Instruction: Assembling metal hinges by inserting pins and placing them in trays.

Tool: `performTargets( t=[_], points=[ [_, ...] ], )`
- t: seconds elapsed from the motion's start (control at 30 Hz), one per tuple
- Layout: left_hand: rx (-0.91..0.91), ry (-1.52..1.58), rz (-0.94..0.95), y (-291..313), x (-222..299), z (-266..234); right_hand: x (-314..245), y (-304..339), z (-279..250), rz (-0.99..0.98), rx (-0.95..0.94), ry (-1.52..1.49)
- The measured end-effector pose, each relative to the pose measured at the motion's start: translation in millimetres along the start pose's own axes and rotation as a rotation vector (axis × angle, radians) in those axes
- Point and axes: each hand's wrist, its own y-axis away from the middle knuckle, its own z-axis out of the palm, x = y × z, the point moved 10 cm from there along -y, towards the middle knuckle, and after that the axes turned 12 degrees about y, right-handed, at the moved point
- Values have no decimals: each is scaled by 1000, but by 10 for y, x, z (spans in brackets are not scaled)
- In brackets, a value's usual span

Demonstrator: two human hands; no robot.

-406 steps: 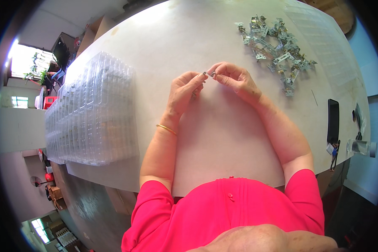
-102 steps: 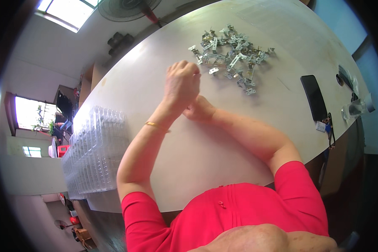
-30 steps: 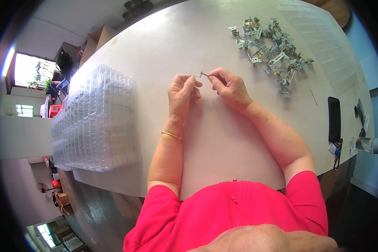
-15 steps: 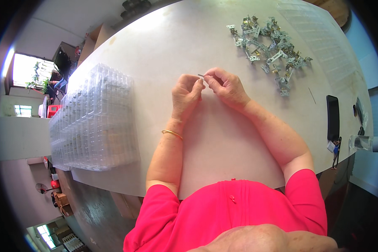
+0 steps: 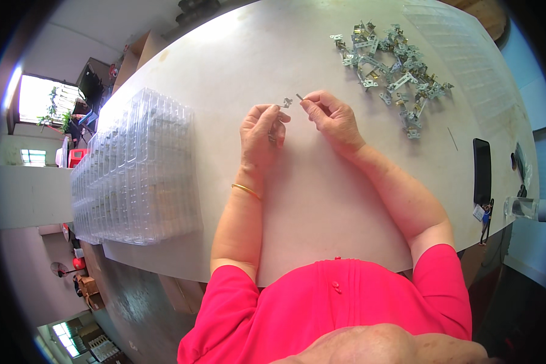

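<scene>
My left hand [image 5: 261, 132] is closed on a small silvery metal bracket [image 5: 287, 103], whose end sticks out past the thumb and fingertips. A bit of metal also glints lower down between those fingers; most of the part is hidden. Across a narrow gap, my right hand [image 5: 337, 124] pinches a short, thin metal rod [image 5: 299, 97] that points toward the bracket without touching it. To the right and farther off lies a loose heap of metal brackets [image 5: 400, 79], silvery with some brass-coloured bits.
Stacked clear plastic trays [image 5: 142, 176] stand at the left on the pale table [image 5: 224, 67]. More clear trays [image 5: 467, 60] lie at the far right. Along the right side are a thin rod [image 5: 452, 138], a black phone [image 5: 481, 170], keys [image 5: 486, 215] and a clear bottle [image 5: 523, 208].
My hands have moved apart, the left drawing back slightly to the left. The bracket's end and the rod's tip now show separately, where they were together between my fingers.
</scene>
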Motion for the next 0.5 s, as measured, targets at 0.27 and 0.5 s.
performTargets(
  t=[0.27,0.5],
  points=[
    [-29,63,3,-26,-25,-39,-59,37,48,-22,-53,141],
    [-39,61,16,-23,-15,-5,-106,40,56,-40,-71,190]
  ],
)
